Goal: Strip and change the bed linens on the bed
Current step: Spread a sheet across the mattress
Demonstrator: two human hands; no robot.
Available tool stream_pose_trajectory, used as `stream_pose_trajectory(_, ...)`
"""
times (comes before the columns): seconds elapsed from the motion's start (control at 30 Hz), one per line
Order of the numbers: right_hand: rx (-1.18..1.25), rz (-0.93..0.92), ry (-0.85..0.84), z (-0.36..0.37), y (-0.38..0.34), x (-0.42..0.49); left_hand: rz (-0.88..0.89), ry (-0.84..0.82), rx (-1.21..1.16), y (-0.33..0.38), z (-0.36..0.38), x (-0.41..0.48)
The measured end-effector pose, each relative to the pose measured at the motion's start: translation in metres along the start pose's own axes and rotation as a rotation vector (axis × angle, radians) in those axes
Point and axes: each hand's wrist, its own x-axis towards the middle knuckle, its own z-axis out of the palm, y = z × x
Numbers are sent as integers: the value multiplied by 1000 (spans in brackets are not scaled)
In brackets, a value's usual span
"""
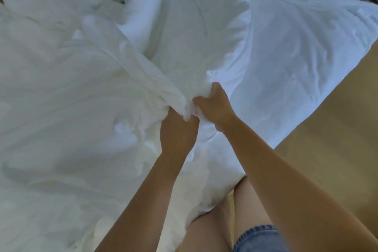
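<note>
Both your arms reach forward and down over the bed (204, 26); the hands sit close together near mid-frame.

Right hand (213, 106): back toward the camera; thumb laid out to the left along the cloth; fingers (217, 89) curled over a fold of the white duvet (71, 88), gripping it.

Left hand (177, 133): just below and left of the right; wrist straight; fingers curled into the same bunch, tips buried in cloth so you cannot see them.

Duvet: rumpled across the left and centre of the bed; a taut ridge runs from the grip up and left; its near edge hangs against your bare legs.

Pillow (302, 47): right of the hands; its edge borders the wooden floor (337, 139).

Denim shorts (259, 237) at the bottom edge.
</note>
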Motion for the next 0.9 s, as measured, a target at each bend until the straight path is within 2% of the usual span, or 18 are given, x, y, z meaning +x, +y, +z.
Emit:
stream_pose_trajectory(0.07, -33, -82, -91, 22, -18, -15, 98, 110, 187, -7, -25, -7)
stream_pose_trajectory(0.13, -15, -150, -185, 44, -31, -31, 97, 191, 238, -16, -51, -10)
stream_pose_trajectory(0.23, 76, -180, -366, 78, -42, -51, -73, 286, 62, -28, -81, -8)
stream_pose_trajectory(0.3, 130, -121, -466, 92, -46, -58, -223, 297, -102, -37, -93, -3)
stream_pose_trajectory(0.37, 213, -29, -545, 97, -47, -58, -311, 277, -253, -46, -100, 2)
stream_pose_trajectory(0.43, 227, -17, -594, 96, -45, -54, -303, 223, -423, -48, -102, 4)
stream_pose_trajectory(0.53, 116, -165, -617, 89, -42, -46, -141, -9, -744, -48, -102, 3)
stream_pose_trajectory(0.6, 64, -227, -597, 87, -40, -42, -133, -111, -859, -47, -100, 3)
stream_pose_trajectory(0.67, -24, -252, -534, 85, -34, -40, -137, -160, -809, -46, -99, 5)
stream_pose_trajectory(0.8, -100, -249, -438, 84, -31, -32, -47, -197, -508, -37, -102, 13)
stream_pose_trajectory(0.9, 53, -142, -460, 80, -35, -21, 32, -69, -175, -41, -100, 18)
